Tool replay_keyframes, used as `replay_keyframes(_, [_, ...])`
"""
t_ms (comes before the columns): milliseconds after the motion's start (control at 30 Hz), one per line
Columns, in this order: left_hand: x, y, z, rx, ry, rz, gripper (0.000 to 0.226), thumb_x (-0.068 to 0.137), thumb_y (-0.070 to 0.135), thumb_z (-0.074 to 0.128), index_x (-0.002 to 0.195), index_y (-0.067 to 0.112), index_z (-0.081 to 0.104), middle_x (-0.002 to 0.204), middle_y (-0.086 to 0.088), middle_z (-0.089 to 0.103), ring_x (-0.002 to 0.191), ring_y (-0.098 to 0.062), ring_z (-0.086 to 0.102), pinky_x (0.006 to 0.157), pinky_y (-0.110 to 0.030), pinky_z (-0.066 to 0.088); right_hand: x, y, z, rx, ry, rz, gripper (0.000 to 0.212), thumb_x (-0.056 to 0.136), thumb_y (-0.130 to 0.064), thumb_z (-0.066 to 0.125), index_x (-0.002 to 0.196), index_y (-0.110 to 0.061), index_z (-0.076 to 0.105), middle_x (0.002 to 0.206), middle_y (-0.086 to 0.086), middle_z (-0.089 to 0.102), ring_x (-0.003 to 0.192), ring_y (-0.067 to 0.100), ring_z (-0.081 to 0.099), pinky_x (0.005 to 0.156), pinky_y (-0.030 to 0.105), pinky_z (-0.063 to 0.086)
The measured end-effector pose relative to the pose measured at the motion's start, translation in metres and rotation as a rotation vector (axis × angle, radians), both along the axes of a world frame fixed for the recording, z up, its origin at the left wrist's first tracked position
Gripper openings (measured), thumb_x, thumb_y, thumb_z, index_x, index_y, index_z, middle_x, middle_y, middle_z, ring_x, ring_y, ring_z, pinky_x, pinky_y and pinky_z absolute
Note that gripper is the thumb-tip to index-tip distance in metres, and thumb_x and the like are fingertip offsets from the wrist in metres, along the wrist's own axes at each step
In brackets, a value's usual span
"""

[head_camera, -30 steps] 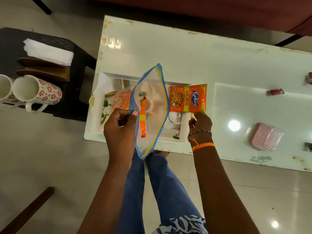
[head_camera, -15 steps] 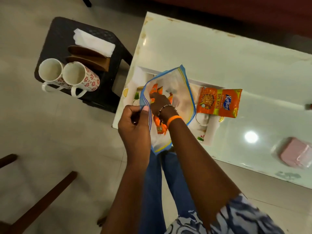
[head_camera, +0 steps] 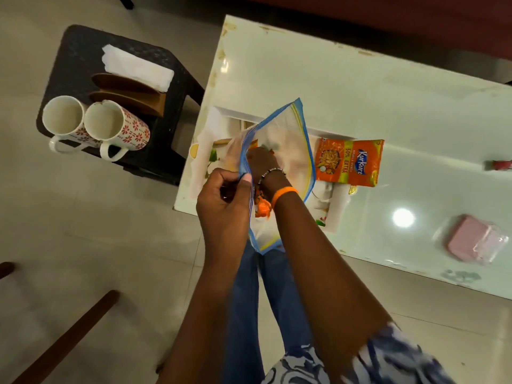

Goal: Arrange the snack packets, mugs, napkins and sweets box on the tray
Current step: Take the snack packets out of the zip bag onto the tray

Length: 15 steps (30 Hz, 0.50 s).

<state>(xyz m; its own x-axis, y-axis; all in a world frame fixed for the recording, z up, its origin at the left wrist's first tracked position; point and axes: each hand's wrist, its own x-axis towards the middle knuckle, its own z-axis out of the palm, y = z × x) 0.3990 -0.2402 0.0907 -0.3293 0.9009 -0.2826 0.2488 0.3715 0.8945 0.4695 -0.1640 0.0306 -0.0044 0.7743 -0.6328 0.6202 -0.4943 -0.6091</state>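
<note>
One snack packet (head_camera: 349,162) lies on your tray (head_camera: 336,214) (mugs (head_camera: 116,128), napkins (head_camera: 137,67), sweets box (head_camera: 471,239) remain), left hand (head_camera: 224,206) pinching the bag (head_camera: 279,151), right hand (head_camera: 259,162) inside, fingers hidden.

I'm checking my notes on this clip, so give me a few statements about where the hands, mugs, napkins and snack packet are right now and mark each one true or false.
1. The left hand pinches the rim of the zip bag. True.
2. The right hand is inside that bag. True.
3. Both mugs stand on the tray. False: they stand on the dark stool beside the table.
4. The orange snack packet lies at the tray's right end, outside the bag. True.
5. The napkins are stacked on the pink box. False: they lie on the stool; the box sits alone on the table.
</note>
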Motion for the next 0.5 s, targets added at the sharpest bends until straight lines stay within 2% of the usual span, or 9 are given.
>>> replay_keyframes(33, [0.003, 0.001, -0.001, -0.009, 0.004, -0.015, 0.016, 0.087, 0.015, 0.061, 0.074, 0.023, 0.054, 0.075, 0.009, 0.061, 0.074, -0.009, 0.062, 0.068, -0.013, 0.051, 0.008, -0.003, 0.009, 0.028, 0.062, -0.08, 0.038, 0.092, -0.008, 0.042, 0.127, 0.006, 0.048, 0.13, 0.023, 0.055, 0.123, 0.035, 0.048, 0.1, 0.035, 0.035])
replay_keyframes(100, [0.012, 0.001, -0.002, -0.041, -0.011, -0.023, 0.009, 0.087, 0.017, 0.061, 0.079, 0.017, 0.057, 0.075, 0.009, 0.061, 0.073, -0.008, 0.062, 0.064, -0.009, 0.05, 0.029, -0.018, 0.029, 0.137, 0.092, -0.176, 0.028, 0.088, -0.01, 0.051, 0.113, -0.007, 0.065, 0.126, 0.014, 0.062, 0.12, 0.025, 0.054, 0.096, 0.025, 0.038])
replay_keyframes(167, [0.021, 0.001, -0.003, -0.07, -0.024, -0.025, 0.007, 0.087, 0.019, 0.061, 0.081, 0.016, 0.057, 0.075, 0.008, 0.062, 0.072, -0.008, 0.062, 0.059, -0.009, 0.05, 0.057, -0.038, 0.05, 0.277, 0.107, -0.343, 0.027, 0.084, -0.007, 0.056, 0.106, -0.013, 0.07, 0.116, 0.007, 0.069, 0.1, 0.015, 0.062, 0.08, 0.008, 0.042])
replay_keyframes(233, [0.03, 0.001, -0.004, -0.089, -0.014, -0.034, 0.006, 0.088, 0.018, 0.06, 0.083, 0.015, 0.058, 0.076, 0.004, 0.063, 0.069, -0.008, 0.062, 0.056, -0.008, 0.049, 0.084, -0.058, 0.065, 0.418, 0.055, -0.444, 0.031, 0.081, -0.002, 0.055, 0.103, -0.016, 0.071, 0.101, 0.004, 0.072, 0.078, 0.006, 0.061, 0.067, -0.002, 0.04])
replay_keyframes(267, [0.035, 0.002, -0.005, -0.092, -0.002, -0.044, 0.006, 0.088, 0.018, 0.06, 0.084, 0.015, 0.058, 0.077, 0.003, 0.064, 0.068, -0.006, 0.062, 0.055, -0.008, 0.048, 0.098, -0.068, 0.072, 0.472, 0.054, -0.513, 0.034, 0.08, 0.002, 0.054, 0.104, -0.015, 0.071, 0.098, 0.004, 0.072, 0.077, 0.007, 0.063, 0.07, 0.0, 0.044])
replay_keyframes(333, [0.043, 0.004, -0.007, -0.09, 0.031, -0.044, 0.007, 0.087, 0.016, 0.061, 0.08, 0.016, 0.059, 0.071, 0.006, 0.061, 0.061, 0.0, 0.059, 0.053, -0.006, 0.044, 0.123, -0.086, 0.077, 0.524, 0.121, -0.696, 0.039, 0.08, 0.007, 0.051, 0.103, -0.018, 0.07, 0.105, 0.007, 0.071, 0.092, 0.019, 0.067, 0.085, 0.026, 0.056])
replay_keyframes(367, [0.045, 0.005, -0.009, -0.087, 0.047, -0.044, 0.009, 0.087, 0.015, 0.061, 0.079, 0.016, 0.058, 0.068, 0.009, 0.058, 0.058, 0.0, 0.057, 0.052, -0.006, 0.042, 0.133, -0.094, 0.077, 0.541, 0.166, -0.802, 0.041, 0.08, 0.007, 0.051, 0.1, -0.023, 0.07, 0.104, 0.006, 0.071, 0.097, 0.024, 0.067, 0.086, 0.039, 0.057])
replay_keyframes(400, [0.049, 0.005, -0.01, -0.09, 0.057, -0.048, 0.009, 0.087, 0.015, 0.061, 0.078, 0.016, 0.058, 0.067, 0.011, 0.057, 0.058, -0.002, 0.056, 0.053, -0.007, 0.043, 0.142, -0.101, 0.077, 0.553, 0.196, -0.9, 0.043, 0.08, 0.007, 0.051, 0.096, -0.028, 0.071, 0.099, 0.004, 0.072, 0.096, 0.024, 0.067, 0.084, 0.044, 0.057])
replay_keyframes(500, [0.063, 0.004, -0.013, -0.082, 0.085, -0.08, 0.008, 0.086, 0.013, 0.06, 0.078, 0.014, 0.059, 0.066, 0.014, 0.055, 0.057, 0.003, 0.054, 0.057, -0.008, 0.041, 0.164, -0.121, 0.065, 0.595, 0.361, -1.242, 0.04, 0.08, 0.008, 0.051, 0.094, -0.023, 0.071, 0.078, -0.015, 0.075, 0.081, 0.007, 0.069, 0.07, 0.03, 0.058])
